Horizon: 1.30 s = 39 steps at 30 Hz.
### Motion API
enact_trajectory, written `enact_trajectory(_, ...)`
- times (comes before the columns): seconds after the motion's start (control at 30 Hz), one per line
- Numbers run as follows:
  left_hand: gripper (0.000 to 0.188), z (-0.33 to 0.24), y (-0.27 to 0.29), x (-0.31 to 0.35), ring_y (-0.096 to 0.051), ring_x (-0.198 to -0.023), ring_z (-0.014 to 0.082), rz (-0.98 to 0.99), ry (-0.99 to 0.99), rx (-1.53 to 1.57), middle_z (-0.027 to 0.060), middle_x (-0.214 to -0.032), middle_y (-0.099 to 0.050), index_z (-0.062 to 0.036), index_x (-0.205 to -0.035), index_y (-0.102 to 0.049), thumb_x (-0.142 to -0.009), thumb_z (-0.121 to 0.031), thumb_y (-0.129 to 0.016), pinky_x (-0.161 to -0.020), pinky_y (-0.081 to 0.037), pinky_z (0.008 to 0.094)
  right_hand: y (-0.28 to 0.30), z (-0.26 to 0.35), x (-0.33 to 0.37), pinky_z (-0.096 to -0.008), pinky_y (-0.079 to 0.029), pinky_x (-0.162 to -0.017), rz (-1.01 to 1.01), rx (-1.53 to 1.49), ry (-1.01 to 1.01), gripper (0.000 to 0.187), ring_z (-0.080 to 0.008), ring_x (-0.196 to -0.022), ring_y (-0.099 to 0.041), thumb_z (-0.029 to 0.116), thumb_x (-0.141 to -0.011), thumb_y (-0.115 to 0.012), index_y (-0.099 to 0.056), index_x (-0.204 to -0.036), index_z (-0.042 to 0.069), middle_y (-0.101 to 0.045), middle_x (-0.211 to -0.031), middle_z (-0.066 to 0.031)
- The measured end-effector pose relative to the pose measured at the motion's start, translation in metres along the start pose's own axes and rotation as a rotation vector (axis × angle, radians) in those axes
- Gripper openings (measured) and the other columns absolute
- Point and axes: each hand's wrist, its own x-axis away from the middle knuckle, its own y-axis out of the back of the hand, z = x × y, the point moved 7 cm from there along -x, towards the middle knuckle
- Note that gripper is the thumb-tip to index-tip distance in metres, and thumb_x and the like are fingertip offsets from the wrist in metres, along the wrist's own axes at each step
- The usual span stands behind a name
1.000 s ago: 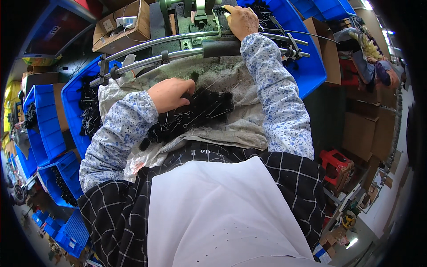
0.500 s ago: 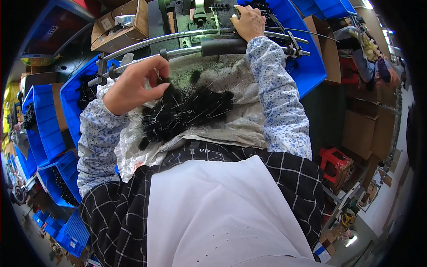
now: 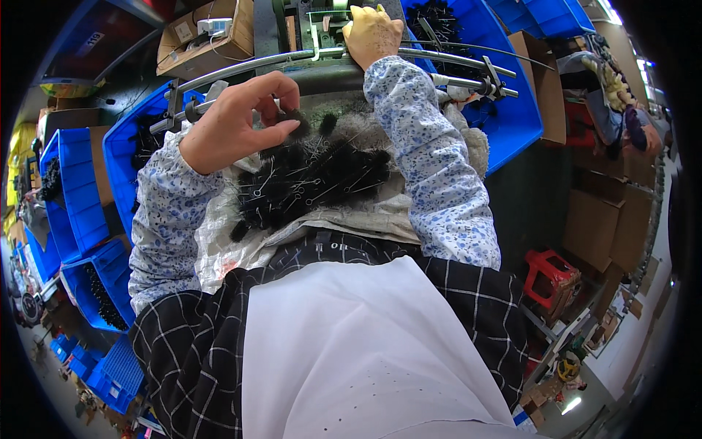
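Note:
My left hand (image 3: pixel 238 121) is raised over a pile of small black bristle brushes (image 3: pixel 314 183) with looped wire ends. Its thumb and forefinger pinch a black bristle brush (image 3: pixel 294 123), partly hidden by the fingers. The pile lies on a pale, dirty woven sheet (image 3: pixel 351 223) across my lap. Farther off, my right hand (image 3: pixel 374 35) has its fingers curled down at the metal machine (image 3: pixel 325 33). Whatever those fingers grip is hidden from view.
Curved metal rails (image 3: pixel 281 60) cross in front of the machine, with a dark padded sleeve (image 3: pixel 329 79). Blue bins (image 3: pixel 523 110) holding brushes stand on both sides. A cardboard box (image 3: pixel 208 51) sits back left; a red stool (image 3: pixel 552 274) is at right.
My right hand has moved left along the machine, and the brush seen by its fingertips is now hidden. My left hand has shifted slightly right and up with the black brush.

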Motion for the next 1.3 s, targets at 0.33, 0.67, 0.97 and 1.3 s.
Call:
enact_trajectory(0.33,0.015,0.017,0.014,0.015,-0.052,-0.082,0.0083,-0.092,-0.046,-0.009,0.0035,-0.097,-0.05,-0.0008,-0.09,-0.053,-0.078,0.005,-0.058,-0.074,-0.046,0.0224,-0.005,-0.087,0.001,-0.0439,-0.045,-0.082,-0.076,-0.075,0.01,0.025,-0.0312,-0.093,-0.06,0.022,-0.077,-0.057,-0.067,-0.097,0.01,-0.065,-0.094,-0.0101)
enact_trajectory(0.67,0.019,0.012,0.0,-0.009,-0.054,-0.086,0.0098,-0.043,-0.126,0.043,0.0028,-0.097,-0.05,-0.002,-0.098,-0.052,-0.08,0.004,-0.057,-0.081,-0.046,0.0238,0.022,-0.119,-0.041,-0.0393,-0.05,-0.071,0.23,0.079,0.085,0.018,-0.0272,-0.079,-0.064,0.026,-0.083,-0.054,-0.069,-0.082,0.018,-0.066,-0.084,-0.0081)
enact_trajectory(0.97,0.014,0.012,-0.012,-0.034,-0.063,-0.078,0.0132,-0.436,-0.248,0.09,0.0048,-0.088,-0.056,-0.0018,-0.09,-0.057,-0.077,-0.003,-0.063,-0.07,-0.049,0.0245,0.096,0.001,0.048,-0.0282,-0.047,-0.076,0.466,-0.921,0.195,0.029,-0.0152,-0.086,-0.057,0.024,-0.095,-0.049,-0.058,-0.113,0.002,-0.064,-0.096,-0.0073)
enact_trajectory(1.3,0.02,0.03,-0.004,0.001,-0.061,-0.088,0.0128,-0.533,-0.13,0.276,0.0045,-0.094,-0.056,0.0004,-0.098,-0.054,-0.079,0.002,-0.06,-0.076,-0.05,0.0243,0.075,0.061,0.081,-0.0288,-0.046,-0.078,0.823,-1.164,0.072,0.028,-0.0166,-0.085,-0.058,0.02,-0.092,-0.054,-0.058,-0.113,0.003,-0.064,-0.093,-0.0085)
